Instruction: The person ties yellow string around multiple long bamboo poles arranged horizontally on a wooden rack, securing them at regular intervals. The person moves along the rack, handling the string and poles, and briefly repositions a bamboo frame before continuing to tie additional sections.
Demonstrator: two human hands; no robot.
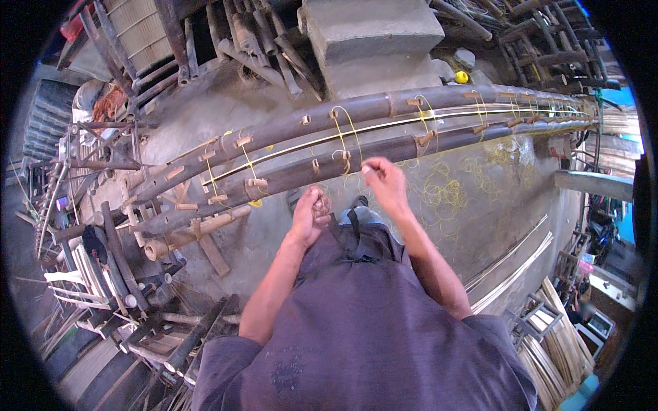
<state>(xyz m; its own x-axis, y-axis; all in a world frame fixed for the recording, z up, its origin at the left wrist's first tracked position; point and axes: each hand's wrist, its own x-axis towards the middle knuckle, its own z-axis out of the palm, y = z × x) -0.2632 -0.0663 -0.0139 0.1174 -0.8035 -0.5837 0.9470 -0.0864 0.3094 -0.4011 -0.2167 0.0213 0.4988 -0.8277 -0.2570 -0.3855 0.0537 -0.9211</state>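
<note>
Two long dark bamboo poles, the far one [274, 139] and the near one [288, 172], run side by side across the view, with short wooden pegs [256, 182] set in them. Between them lies a thin pale strip [288, 152], crossed at intervals by loops of yellow cord [356, 131]. My right hand [388, 188] is closed in a pinch at the near pole's edge, and one cord runs down to its fingertips. Lower and to the left, my left hand [312, 218] is curled closed in front of my body; what it holds, if anything, is hidden.
Loose tangled yellow cord [442, 195] lies on the concrete floor beyond my right arm. Concrete steps [373, 41] stand behind the poles. Bamboo frames [147, 342] crowd the left, pale strips [514, 264] lie at right, and a yellow ball-like object [461, 77] sits near stones.
</note>
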